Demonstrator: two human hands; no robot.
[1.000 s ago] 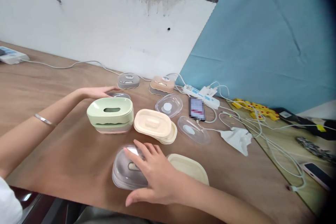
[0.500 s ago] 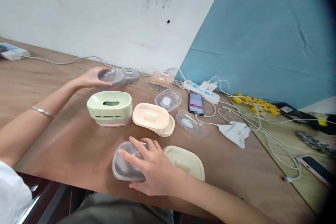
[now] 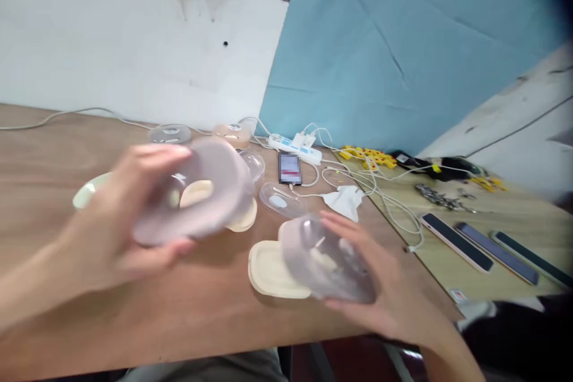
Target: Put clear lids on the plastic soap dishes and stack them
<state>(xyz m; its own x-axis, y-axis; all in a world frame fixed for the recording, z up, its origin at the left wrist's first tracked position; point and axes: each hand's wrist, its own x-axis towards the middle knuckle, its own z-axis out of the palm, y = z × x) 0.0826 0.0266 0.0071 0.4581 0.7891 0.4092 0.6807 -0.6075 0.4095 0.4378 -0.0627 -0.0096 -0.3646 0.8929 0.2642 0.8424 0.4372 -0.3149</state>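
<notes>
Head view: my left hand (image 3: pixel 105 224) is gripping a greyish translucent lid (image 3: pixel 201 194), thumb under and fingers curled over its rim, lifted above the table (image 3: pixel 36 149). My right hand (image 3: pixel 385 286) is cupping a second clear lid (image 3: pixel 324 259), fingers spread beneath it, just over a cream tray (image 3: pixel 268 271). Beyond, a phone (image 3: pixel 289 168) is lying beside a power strip (image 3: pixel 294 148).

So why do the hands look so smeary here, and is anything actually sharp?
Head view: motion blur smears the left hand and its greyish lid, and the right hand with its clear lid. The power strip and the phones look crisper. Lighting is soft and even, the corners darken, and the phone screen is pixelated.
</notes>
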